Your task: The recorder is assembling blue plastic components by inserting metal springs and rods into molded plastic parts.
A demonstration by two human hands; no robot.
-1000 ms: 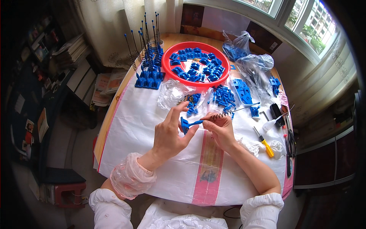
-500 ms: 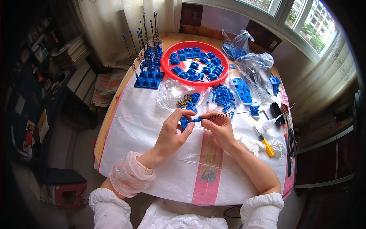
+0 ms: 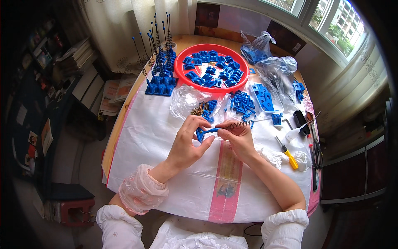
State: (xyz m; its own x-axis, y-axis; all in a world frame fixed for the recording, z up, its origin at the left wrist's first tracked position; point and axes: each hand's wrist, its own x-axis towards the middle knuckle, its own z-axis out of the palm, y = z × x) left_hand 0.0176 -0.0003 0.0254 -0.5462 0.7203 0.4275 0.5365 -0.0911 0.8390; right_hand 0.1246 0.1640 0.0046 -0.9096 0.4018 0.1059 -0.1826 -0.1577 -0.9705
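Between my hands, over the middle of the table, is a small blue plastic part point(image 3: 200, 135) with a flat base and a narrow stem pointing right. My left hand point(image 3: 188, 139) curls around its base, fingers behind and thumb in front. My right hand point(image 3: 238, 139) pinches a black coil spring point(image 3: 241, 124) with a thin rod running off to the right. The spring's left end meets the tip of the blue stem; how far it goes in is hidden by my fingers. Just beyond my hands lie brass-coloured screws point(image 3: 199, 109) and small blue pegs point(image 3: 242, 103).
A red round tray point(image 3: 178, 74) of blue parts stands at the back. Blue bases with upright springs point(image 3: 161, 85) stand left of it. On the right are a clear box point(image 3: 270, 108), plastic bags point(image 3: 277, 66), a yellow screwdriver point(image 3: 292, 161), a white squeeze bottle point(image 3: 293, 134) and scissors point(image 3: 317, 155).
My left thumb has lifted a little away from the blue part, which has turned slightly and shows more of its base. My right hand keeps its pinch on the spring.
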